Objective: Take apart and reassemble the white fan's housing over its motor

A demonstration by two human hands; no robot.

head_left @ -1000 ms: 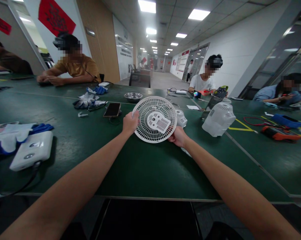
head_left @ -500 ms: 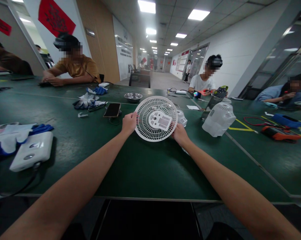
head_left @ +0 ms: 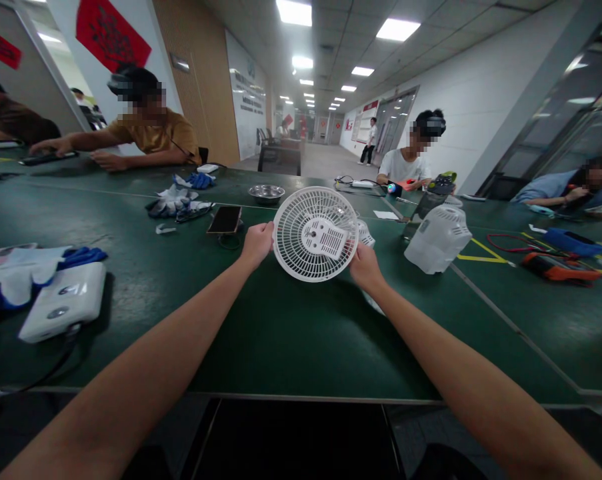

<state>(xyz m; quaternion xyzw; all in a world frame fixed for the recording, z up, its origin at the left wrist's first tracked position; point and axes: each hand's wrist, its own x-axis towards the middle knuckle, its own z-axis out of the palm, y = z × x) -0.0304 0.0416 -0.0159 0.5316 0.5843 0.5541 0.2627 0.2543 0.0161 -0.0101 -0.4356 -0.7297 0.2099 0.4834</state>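
Note:
A round white plastic fan grille (head_left: pixel 293 250) with a vented hub is held up above the green table (head_left: pixel 311 340), its face toward me. My left hand (head_left: pixel 258 245) pinches its left rim, and my right hand (head_left: pixel 367 268) grips the lower right rim. Behind the grille and partly hidden, a white vented part (head_left: pixel 365 233) shows beside my right hand. Another pale piece (head_left: pixel 374 303) peeks out under my right wrist; I cannot make out what it is.
A translucent white housing (head_left: pixel 438 240) and a bottle (head_left: pixel 425 203) stand to the right, with an orange multimeter (head_left: pixel 561 268) beyond. To the left lie a phone (head_left: pixel 225 220), gloves (head_left: pixel 173 202) and a white power bank (head_left: pixel 65 300). A metal bowl (head_left: pixel 266 193) sits behind. Co-workers sit across.
The grille has shifted slightly up and to the right, and both hands moved with it. A co-worker at the far left has stretched an arm out toward a dark object on the table.

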